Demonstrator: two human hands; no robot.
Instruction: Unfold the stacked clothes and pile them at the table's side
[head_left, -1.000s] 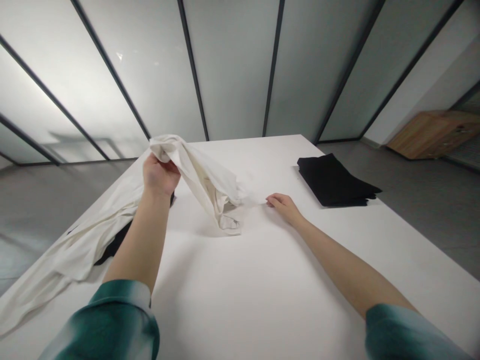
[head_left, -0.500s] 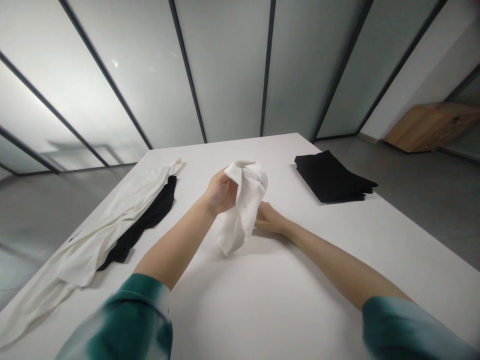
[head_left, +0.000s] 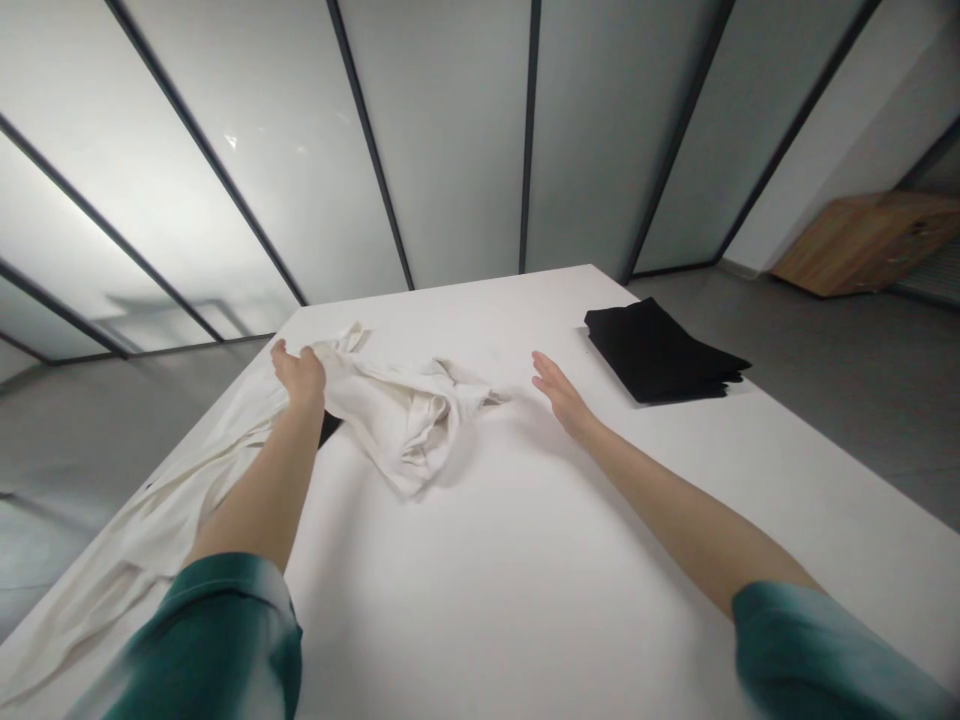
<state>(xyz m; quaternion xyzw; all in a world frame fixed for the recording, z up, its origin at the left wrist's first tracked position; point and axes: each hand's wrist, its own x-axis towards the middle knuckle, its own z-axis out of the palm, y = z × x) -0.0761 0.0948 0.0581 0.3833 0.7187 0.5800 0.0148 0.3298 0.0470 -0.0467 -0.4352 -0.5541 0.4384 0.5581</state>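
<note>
Frosted glass wall panels (head_left: pixel 450 150) in dark frames all along the far side, grey floor (head_left: pixel 840 400) dropping away on both flanks, and a wooden cabinet (head_left: pixel 862 245) way out past the right hand (head_left: pixel 559 392). Dead centre, the long white worktop (head_left: pixel 480 600). Just beyond those right fingers (head_left: pixel 541 368), a folded stack of black cloth (head_left: pixel 660 352), close but not touching. Between the two hands, a crumpled white cloth (head_left: pixel 397 425), bunched on the worktop, its long tail running past the left hand (head_left: pixel 300 378) and down over the near-left edge. Peeking out right by the left wrist, a strip of black cloth (head_left: pixel 328 430). Left fingers (head_left: pixel 289 360) pressed together against the cloth's top edge, pinch or mere touch impossible to call! Right fingers spread wide, empty, just clear of the cloth's nearest tip.
</note>
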